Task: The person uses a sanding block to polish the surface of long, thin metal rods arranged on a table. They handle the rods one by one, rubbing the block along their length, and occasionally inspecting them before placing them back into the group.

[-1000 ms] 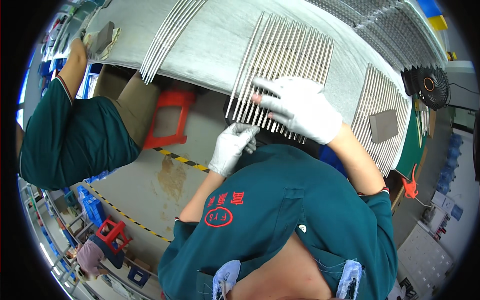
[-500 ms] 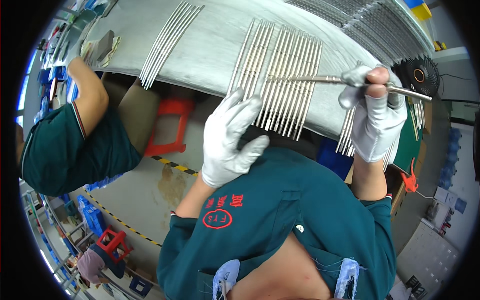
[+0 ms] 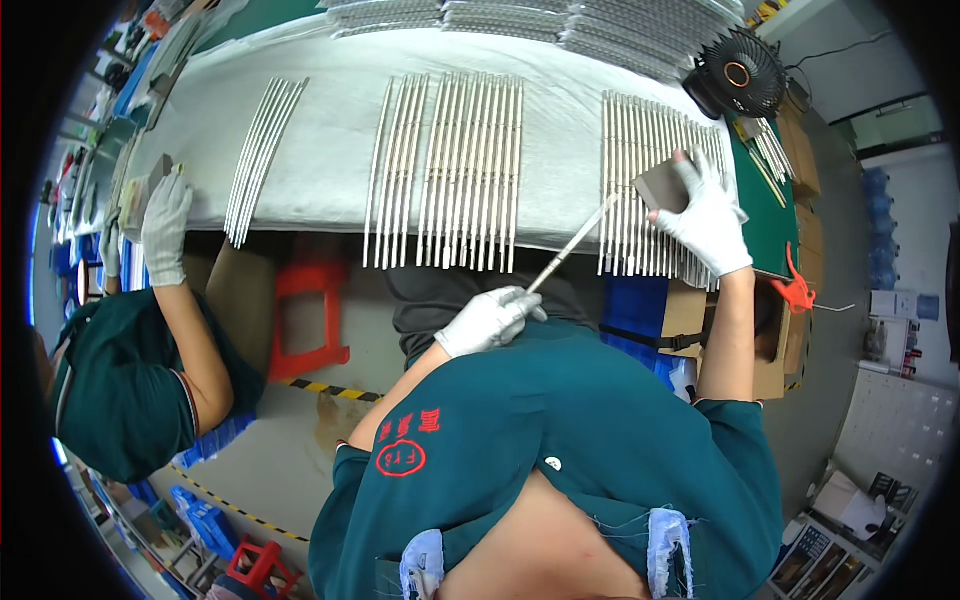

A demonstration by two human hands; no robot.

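Observation:
My left hand [image 3: 492, 322], in a white glove, is closed around the lower end of a thin metal rod [image 3: 575, 243]. The rod slants up to the right, over the table's front edge. My right hand [image 3: 708, 215] wears a glove with bare thumb and fingertip showing. Its thumb and fingers span a grey-brown rectangular block [image 3: 662, 187], gripping it above the right-hand row of metal rods [image 3: 625, 150]. The held rod's upper end lies close to the block. To the left lie another row of rods [image 3: 470, 170] and a narrower group [image 3: 397, 170].
A pale cloth [image 3: 330, 140] covers the table. Bundles of metal rods [image 3: 500, 18] are stacked at the back. A black fan [image 3: 738, 75] stands at the back right, above a red air gun [image 3: 795, 285]. At left, a co-worker's gloved hand [image 3: 167, 225] is near another block and bent-looking rods [image 3: 262, 160].
The rod has passed from my right hand to my left, which has lowered toward my body. My right hand now grips the block over the right-hand rods. The view has shifted rightward.

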